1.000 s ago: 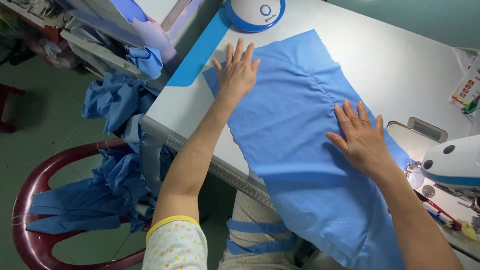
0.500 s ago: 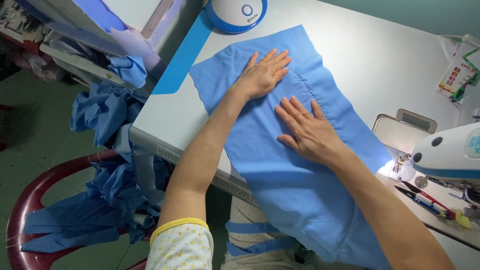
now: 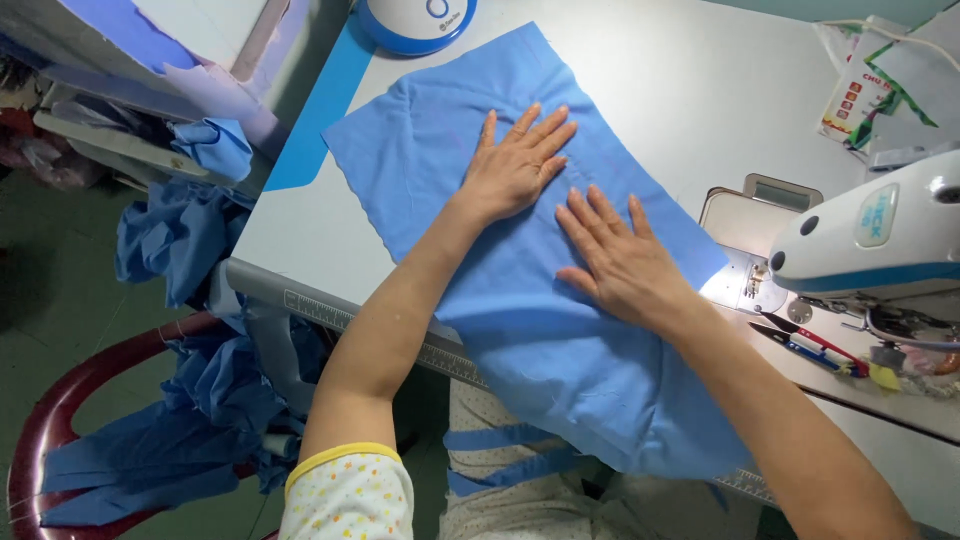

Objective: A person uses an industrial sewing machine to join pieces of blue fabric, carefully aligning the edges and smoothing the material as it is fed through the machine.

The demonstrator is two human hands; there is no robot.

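The left hand (image 3: 512, 168) is laid flat on the blue cloth (image 3: 540, 330), palm down, fingers spread and pointing away from the body; nothing is gripped. The right hand (image 3: 622, 262) is laid flat in the same way just beside it, a little nearer the body, open and pressed on the cloth without grasping it. The cloth is spread under both palms across the white table (image 3: 690, 80) and is draped over the near edge below the right wrist. A sewing machine (image 3: 870, 240) is seen to the right of the right hand, with snips (image 3: 805, 345) lying by its base. A round blue-and-white device (image 3: 415, 20) stands beyond the left hand's fingertips. More blue fabric (image 3: 180, 400) is piled on a red chair (image 3: 60, 420) left of the left forearm.
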